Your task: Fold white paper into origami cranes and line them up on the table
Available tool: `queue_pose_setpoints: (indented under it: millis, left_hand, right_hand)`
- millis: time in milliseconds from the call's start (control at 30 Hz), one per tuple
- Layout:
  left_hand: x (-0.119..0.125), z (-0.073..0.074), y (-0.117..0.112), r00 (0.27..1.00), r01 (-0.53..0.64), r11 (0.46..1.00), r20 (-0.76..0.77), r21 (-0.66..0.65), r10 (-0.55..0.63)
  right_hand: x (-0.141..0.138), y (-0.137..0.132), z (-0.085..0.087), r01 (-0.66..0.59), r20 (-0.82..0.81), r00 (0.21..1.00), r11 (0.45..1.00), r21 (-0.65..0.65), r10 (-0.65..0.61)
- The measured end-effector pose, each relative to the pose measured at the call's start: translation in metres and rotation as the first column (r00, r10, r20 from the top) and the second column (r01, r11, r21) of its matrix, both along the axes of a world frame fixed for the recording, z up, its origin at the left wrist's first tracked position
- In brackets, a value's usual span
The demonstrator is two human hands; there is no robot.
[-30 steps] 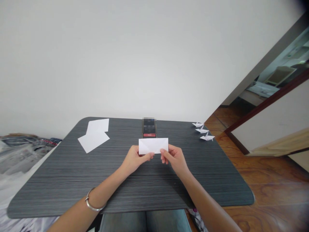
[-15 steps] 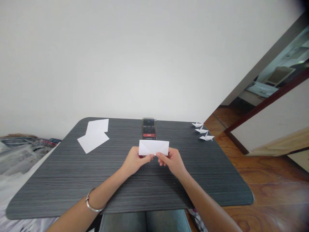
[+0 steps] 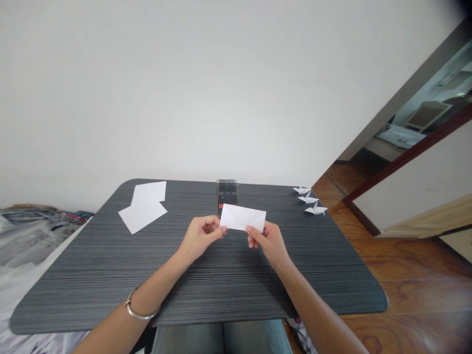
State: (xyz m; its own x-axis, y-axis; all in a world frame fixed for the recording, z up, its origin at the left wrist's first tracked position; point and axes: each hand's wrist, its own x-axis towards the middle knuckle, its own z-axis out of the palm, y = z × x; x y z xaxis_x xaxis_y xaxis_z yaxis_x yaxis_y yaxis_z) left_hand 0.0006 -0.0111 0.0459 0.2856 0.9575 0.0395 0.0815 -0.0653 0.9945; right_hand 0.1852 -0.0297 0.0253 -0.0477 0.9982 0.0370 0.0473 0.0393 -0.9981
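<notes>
Both hands hold a folded white paper rectangle (image 3: 243, 218) just above the dark striped table (image 3: 110, 265). My left hand (image 3: 201, 236) pinches its lower left corner with thumb and fingers. At the paper's lower right edge, my right hand (image 3: 267, 239) grips it between thumb and forefinger. The paper tilts slightly, its left end higher. A silver bangle (image 3: 138, 307) circles my left wrist.
A phone (image 3: 227, 195) lies flat behind the paper. Two white sheets (image 3: 143, 209) rest at the table's far left. Three folded paper cranes (image 3: 309, 200) line the far right edge. Wooden floor and a doorway lie to the right; crumpled bedding (image 3: 33, 236) sits left.
The paper has risen a little and shifted right, now tilted. My left hand slid from under the middle to the left corner; my right hand moved right.
</notes>
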Motion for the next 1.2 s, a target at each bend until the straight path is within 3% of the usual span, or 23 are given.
queue_pose_setpoints:
  millis: [267,533,767,1100,1200]
  left_hand:
    - [-0.006,-0.003,0.003,1.0,-0.031,0.999,0.0,0.029,0.031]
    - [-0.007,-0.003,0.005,0.994,-0.07,0.997,0.077,-0.025,0.072]
    - [0.001,-0.011,0.001,0.997,0.07,0.992,-0.011,-0.108,-0.072]
    - [-0.003,-0.009,0.001,0.999,-0.025,0.999,-0.032,-0.035,0.024]
    - [-0.003,-0.009,0.002,0.999,-0.051,0.998,-0.022,-0.033,0.05]
  right_hand:
    - [-0.001,0.001,0.001,0.067,-0.028,0.997,0.998,-0.007,-0.067]
    - [0.001,0.001,0.0,0.097,-0.04,0.995,0.995,0.002,-0.097]
    - [-0.01,-0.003,0.001,-0.025,-0.016,1.0,0.999,-0.027,0.024]
    - [-0.002,0.001,0.004,-0.027,-0.043,0.999,1.0,-0.003,0.027]
    - [0.002,0.002,0.005,0.027,-0.042,0.999,0.999,0.022,-0.026]
